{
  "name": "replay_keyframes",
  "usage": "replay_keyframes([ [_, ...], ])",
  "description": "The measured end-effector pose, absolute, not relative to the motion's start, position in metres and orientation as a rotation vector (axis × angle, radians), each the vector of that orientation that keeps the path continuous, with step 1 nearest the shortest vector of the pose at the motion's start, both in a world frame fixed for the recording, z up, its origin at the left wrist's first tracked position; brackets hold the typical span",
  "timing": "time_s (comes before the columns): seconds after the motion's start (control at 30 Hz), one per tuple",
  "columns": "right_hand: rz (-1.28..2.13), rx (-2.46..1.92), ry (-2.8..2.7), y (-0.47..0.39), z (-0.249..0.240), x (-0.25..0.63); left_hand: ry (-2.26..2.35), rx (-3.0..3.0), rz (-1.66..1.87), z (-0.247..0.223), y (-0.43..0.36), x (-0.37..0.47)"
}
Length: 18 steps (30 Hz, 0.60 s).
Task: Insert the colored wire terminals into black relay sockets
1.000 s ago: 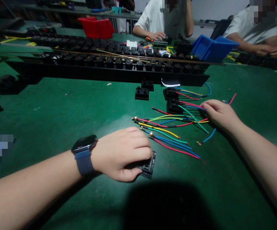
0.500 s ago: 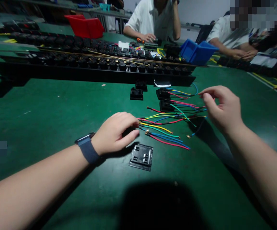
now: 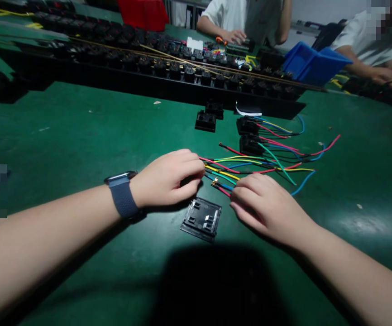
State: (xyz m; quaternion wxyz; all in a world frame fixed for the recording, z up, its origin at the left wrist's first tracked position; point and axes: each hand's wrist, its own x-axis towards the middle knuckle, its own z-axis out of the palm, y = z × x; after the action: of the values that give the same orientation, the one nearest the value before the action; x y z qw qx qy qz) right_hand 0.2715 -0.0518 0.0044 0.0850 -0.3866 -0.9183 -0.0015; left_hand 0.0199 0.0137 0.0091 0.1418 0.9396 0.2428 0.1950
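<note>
Several coloured wires (image 3: 228,174) lie in a loose bundle across the green table. My left hand (image 3: 174,176), with a dark watch (image 3: 123,194) on its wrist, is closed round the left ends of the bundle. At the lower side of the bundle, my right hand (image 3: 267,206) has its fingers closed on the red and blue wires, just right of their brass-coloured terminals (image 3: 215,182). Between and below my hands lies a square black plastic plate (image 3: 201,220) with small raised clips. Beyond the bundle, two black plastic modules (image 3: 250,145) have wires running out to the right.
A long black rail (image 3: 169,83) lined with small black parts crosses the table behind the wires. Two small black pieces (image 3: 205,121) lie in front of it. A blue bin (image 3: 314,63) and a red bin (image 3: 143,13) stand farther back. Two people in white sit across the table.
My right hand has come left and toward me, from the far right wire ends to the lower wires. My left hand stays at the bundle's left ends. The view has shifted and tilted.
</note>
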Motion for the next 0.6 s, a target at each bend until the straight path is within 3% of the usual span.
replay_keyframes([
  [0.6, -0.132, -1.251, -2.511, -0.0508, 0.0036, 0.2777, 0.711, 2.593, 0.477, 0.0086, 0.0166, 0.0184],
])
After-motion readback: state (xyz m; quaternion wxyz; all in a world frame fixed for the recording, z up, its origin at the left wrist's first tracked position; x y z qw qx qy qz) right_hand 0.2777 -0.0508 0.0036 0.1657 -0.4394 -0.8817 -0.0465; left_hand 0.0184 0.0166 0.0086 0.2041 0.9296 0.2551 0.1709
